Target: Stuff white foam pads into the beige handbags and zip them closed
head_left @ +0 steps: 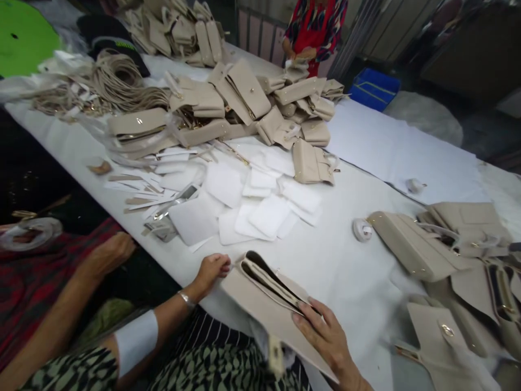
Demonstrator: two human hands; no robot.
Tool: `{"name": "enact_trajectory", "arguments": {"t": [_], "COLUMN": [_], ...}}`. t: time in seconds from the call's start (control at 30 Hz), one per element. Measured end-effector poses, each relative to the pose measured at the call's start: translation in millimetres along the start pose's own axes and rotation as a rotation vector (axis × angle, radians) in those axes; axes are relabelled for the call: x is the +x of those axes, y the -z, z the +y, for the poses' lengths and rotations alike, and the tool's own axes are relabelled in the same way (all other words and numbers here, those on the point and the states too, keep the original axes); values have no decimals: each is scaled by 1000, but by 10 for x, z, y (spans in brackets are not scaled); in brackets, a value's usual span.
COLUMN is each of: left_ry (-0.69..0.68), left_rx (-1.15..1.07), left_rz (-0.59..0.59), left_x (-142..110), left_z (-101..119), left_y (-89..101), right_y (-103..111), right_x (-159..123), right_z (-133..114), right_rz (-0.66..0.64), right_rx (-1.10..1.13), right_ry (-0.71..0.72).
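Note:
A beige handbag (264, 309) lies tilted at the table's near edge, its compartments facing up and its wide flap toward me. My right hand (321, 331) grips its right end, fingers over the opening and the thumb side hidden. My left hand (212, 272) is closed in a pinch beside the bag's left end; what its fingertips hold, if anything, is too small to make out. A blurred gold-coloured clasp piece (275, 354) hangs below the flap. White padding sheets (260, 214) lie scattered just beyond the bag.
Beige bags (244, 92) are heaped across the far side, near coiled straps (118, 81). More bags (419, 244) crowd the right, beside a tape roll (362, 229). A co-worker's hand (109, 252) is at left; another person (315, 32) stands behind the table near a blue crate (374, 88).

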State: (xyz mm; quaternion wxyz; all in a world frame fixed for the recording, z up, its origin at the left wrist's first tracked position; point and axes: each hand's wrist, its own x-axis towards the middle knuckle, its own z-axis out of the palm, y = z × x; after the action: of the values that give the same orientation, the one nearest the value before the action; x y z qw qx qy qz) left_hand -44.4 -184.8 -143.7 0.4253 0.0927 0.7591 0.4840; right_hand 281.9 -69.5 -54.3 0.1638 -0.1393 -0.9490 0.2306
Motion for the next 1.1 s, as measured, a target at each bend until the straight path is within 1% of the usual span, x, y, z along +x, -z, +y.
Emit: {"name": "enact_trajectory", "arguments": {"t": [0.03,0.07,0.13,0.17,0.27,0.3,0.33,0.4,0.47,0.5,0.53,0.57,0.67,0.73,0.8,0.87,0.93,1.0,1.1], "left_ry": [24,16,-98,-200,-569,-649,-696,-716,-714,-727,-753,-793,-960,-1067,-1135,-1158,-1157,-1147,-1148], "left_rx": [-17,-36,-29,-1,142,183,223,334,525,641,759,870,1120,1208,1239,1241,1236,1235,1215], "left_rz": [40,73,87,53,-169,-233,-293,-442,-632,-708,-741,-730,-573,-468,-400,-358,-329,-289,-190], "left_x": [-46,-94,-198,-254,-401,-428,-440,-421,-374,-352,-337,-329,-331,-330,-322,-318,-339,-403,-589], "left_z": [8,41,184,291,674,794,899,1045,1101,1098,1074,1033,839,695,578,505,477,486,557], "left_y": [89,152,195,180,72,41,19,1,-11,-29,-58,-98,-244,-316,-346,-345,-337,-338,-370], "right_y": [31,50,50,36,-5,-7,-2,19,31,26,13,-7,-64,-61,-20,24,26,-39,-220], "right_x": [16,31,52,54,33,21,10,-6,-8,-6,-3,-1,-13,-34,-53,-49,-14,38,86], "right_z": [26,63,149,189,270,285,296,313,331,340,349,357,355,319,250,162,83,41,70], "right_rz": [-36,-57,-60,-48,-36,-55,-86,-168,-232,-246,-247,-240,-204,-204,-173,-81,29,100,195], "right_rx": [-33,-52,-48,-39,-40,-57,-84,-159,-248,-291,-327,-353,-352,-267,-125,38,153,189,151], "right_ry": [32,33,-7,-34,-100,-108,-109,-100,-107,-119,-132,-145,-174,-180,-206,-291,-437,-550,-578]}}
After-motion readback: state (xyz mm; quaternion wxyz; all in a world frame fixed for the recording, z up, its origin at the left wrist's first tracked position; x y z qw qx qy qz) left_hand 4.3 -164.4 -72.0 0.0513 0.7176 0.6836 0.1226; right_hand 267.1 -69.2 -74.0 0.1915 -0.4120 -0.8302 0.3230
